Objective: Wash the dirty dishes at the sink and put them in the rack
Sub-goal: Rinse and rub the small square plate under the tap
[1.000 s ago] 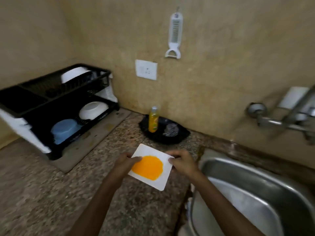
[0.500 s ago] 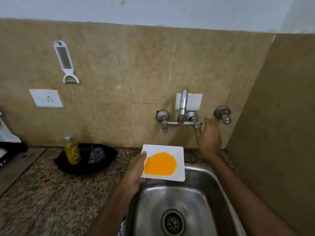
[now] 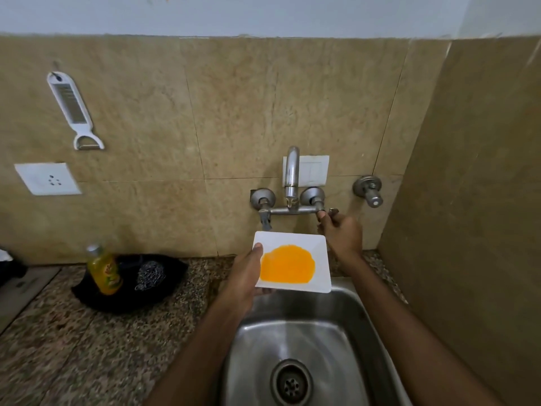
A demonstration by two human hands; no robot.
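Observation:
My left hand (image 3: 244,273) grips the left edge of a square white plate (image 3: 317,247), thumb on top, holding it over the back rim of the steel sink (image 3: 363,320). An orange smear (image 3: 287,267) covers the plate's middle. My right hand (image 3: 341,232) is curled round the right handle of the wall tap (image 3: 291,183), just behind the plate. No water shows at the spout. The sink basin is bare, with its drain (image 3: 290,382) near the front. Only a dark corner of the rack (image 3: 7,266) shows at the far left edge.
A yellow soap bottle (image 3: 104,271) and a steel scrubber (image 3: 150,275) sit in a black tray (image 3: 123,300) on the speckled counter left of the sink. A second valve (image 3: 369,190) sticks out on the right. A side wall stands close on the right.
The view swung from the rack to the sink. The plate went from both hands over the counter to my left hand alone over the sink; my right hand reached up and closed on the tap handle.

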